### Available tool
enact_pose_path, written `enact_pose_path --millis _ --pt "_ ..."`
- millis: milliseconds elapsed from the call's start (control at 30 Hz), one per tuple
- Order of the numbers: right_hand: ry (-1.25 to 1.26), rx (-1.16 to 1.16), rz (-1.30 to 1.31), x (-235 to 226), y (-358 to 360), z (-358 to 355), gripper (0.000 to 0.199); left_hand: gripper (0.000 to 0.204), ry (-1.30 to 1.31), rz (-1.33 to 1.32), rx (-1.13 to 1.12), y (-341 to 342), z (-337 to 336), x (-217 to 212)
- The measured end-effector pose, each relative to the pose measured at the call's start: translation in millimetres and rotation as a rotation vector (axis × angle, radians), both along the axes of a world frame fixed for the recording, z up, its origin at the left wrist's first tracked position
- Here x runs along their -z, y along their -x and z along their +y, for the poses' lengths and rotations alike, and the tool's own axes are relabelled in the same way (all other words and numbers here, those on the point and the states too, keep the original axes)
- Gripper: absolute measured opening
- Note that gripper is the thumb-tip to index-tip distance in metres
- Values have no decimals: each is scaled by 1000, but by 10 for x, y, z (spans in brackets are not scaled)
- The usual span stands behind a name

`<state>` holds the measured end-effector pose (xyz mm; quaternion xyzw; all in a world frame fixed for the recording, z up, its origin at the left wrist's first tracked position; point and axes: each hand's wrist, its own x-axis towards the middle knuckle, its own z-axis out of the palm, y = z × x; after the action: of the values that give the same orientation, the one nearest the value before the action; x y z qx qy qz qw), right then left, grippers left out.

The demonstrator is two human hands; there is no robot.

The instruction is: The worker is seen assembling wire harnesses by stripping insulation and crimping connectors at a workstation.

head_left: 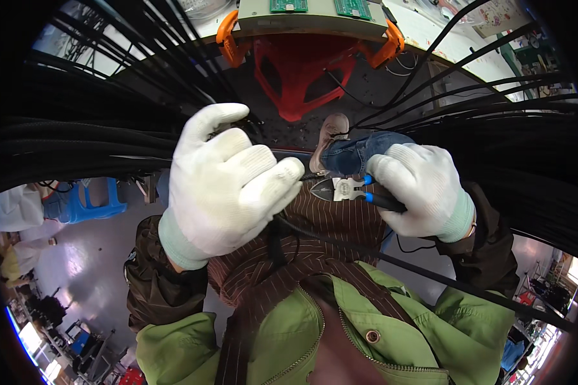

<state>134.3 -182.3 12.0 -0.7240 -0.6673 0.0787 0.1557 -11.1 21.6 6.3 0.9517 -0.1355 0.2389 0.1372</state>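
Note:
White gloves with pale green cuffs cover both my hands. In my right hand [420, 186] is a pair of diagonal cutters [347, 189] with blue and black handles. Their pointed jaws face my left hand [228, 183] and look closed. That hand is curled, its back turned up and the index finger bent outward, around a black cable [392, 260] that runs in from the lower right. A short dark end [311, 175] shows beside its fingertips, just above the cutter jaws. The glove hides the exact grip.
Thick bundles of black cables hang at the left [77, 144] and right [520, 144]. Ahead, a red plastic stool [295, 96] stands under a workbench [315, 24] with orange clamps [234, 38] and green circuit boards. A blue stool [93, 205] is on the left floor.

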Motion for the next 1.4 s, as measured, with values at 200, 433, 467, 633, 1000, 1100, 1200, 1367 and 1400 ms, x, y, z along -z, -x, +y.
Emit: enact_pose_path --millis 200,433,467,633,1000,1100,1200,1367,1400 --pt "-268 47 -186 -26 -62 91 40 6 263 96 -24 15 -45 46" --pt "-331 17 -334 -59 -20 106 42 7 724 306 35 49 -57 79" --pt "-330 18 -335 -64 -17 101 42 8 813 343 20 58 -70 87" --pt "-298 3 -332 -92 0 122 42 17 1098 555 -102 74 -116 6" --pt "-225 -3 -234 -70 10 133 60 19 1335 719 -170 100 -129 -21" --pt "-202 -13 -176 -49 17 100 58 18 1366 724 -163 118 -131 2" --pt "-190 -26 -152 -40 16 87 56 18 1451 789 -134 115 -111 -32" --pt "-46 -70 -104 -64 -10 74 55 18 1479 807 -130 119 -103 1" --pt "-46 -71 -105 -61 -17 69 55 18 1471 802 -134 114 -103 -3"
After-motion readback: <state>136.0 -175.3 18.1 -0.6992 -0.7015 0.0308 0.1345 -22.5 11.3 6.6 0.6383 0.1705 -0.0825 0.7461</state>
